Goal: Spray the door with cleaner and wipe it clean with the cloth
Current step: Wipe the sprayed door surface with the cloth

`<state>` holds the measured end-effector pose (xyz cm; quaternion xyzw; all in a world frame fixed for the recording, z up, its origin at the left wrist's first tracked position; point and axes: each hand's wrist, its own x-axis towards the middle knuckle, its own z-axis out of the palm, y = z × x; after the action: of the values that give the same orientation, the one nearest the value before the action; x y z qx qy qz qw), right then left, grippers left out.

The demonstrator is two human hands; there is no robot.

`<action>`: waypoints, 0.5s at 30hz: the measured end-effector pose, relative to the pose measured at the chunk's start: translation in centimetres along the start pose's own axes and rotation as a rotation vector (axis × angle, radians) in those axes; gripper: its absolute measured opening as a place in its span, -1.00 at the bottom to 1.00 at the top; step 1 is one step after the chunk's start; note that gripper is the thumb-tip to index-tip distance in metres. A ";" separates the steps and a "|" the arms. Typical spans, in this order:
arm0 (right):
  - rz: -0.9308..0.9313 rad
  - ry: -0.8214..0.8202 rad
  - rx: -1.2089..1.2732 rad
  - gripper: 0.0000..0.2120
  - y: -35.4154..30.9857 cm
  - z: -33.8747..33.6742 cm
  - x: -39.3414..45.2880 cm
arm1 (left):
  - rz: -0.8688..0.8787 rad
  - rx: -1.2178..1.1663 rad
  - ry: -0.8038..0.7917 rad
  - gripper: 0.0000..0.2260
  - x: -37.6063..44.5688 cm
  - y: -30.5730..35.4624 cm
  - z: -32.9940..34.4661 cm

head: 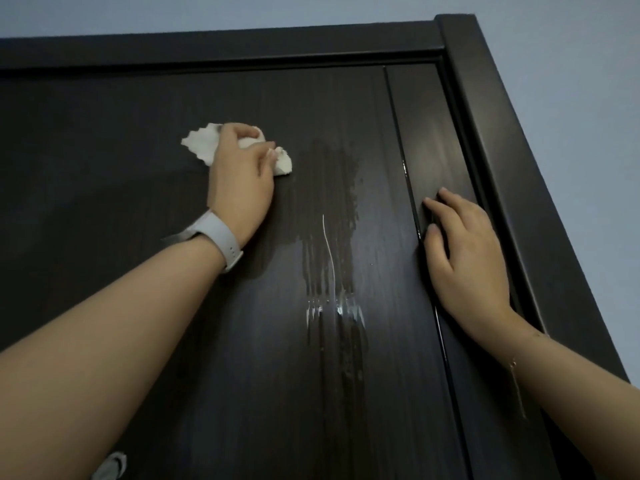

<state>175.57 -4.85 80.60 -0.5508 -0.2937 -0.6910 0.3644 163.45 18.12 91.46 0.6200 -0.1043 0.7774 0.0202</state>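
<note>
A dark brown wood-grain door (138, 98) fills the view. My left hand (242, 171) grips a crumpled white cloth (202, 145) and presses it against the door's upper part. Just right of the cloth, a wet patch of cleaner (332, 220) runs down the panel in streaks, with shiny drops lower down. My right hand (464, 251) lies flat on the door near its right edge, fingers straight, holding nothing. No spray bottle is in view.
The dark door frame (491, 133) runs along the top and down the right side. A pale blue-grey wall (571, 98) lies beyond it. A small pale grey object (110, 467) shows at the bottom left edge, partly behind my left forearm.
</note>
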 end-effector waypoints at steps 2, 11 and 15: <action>0.000 -0.003 -0.010 -0.58 0.1 -0.1 0.0 | 0.035 -0.015 0.015 -0.75 -1.4 0.7 0.5; -0.010 -0.028 -0.088 -0.58 -0.1 -0.1 -0.1 | 0.236 -0.092 -0.158 -0.82 -11.6 4.3 -0.8; -0.007 -0.036 -0.116 -0.55 -0.3 -0.1 -0.3 | 0.269 -0.036 -0.144 -0.85 -11.8 3.6 -1.4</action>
<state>175.34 -4.70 80.34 -0.5824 -0.2616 -0.6980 0.3243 164.30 16.06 79.27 0.6540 -0.2016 0.7246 -0.0808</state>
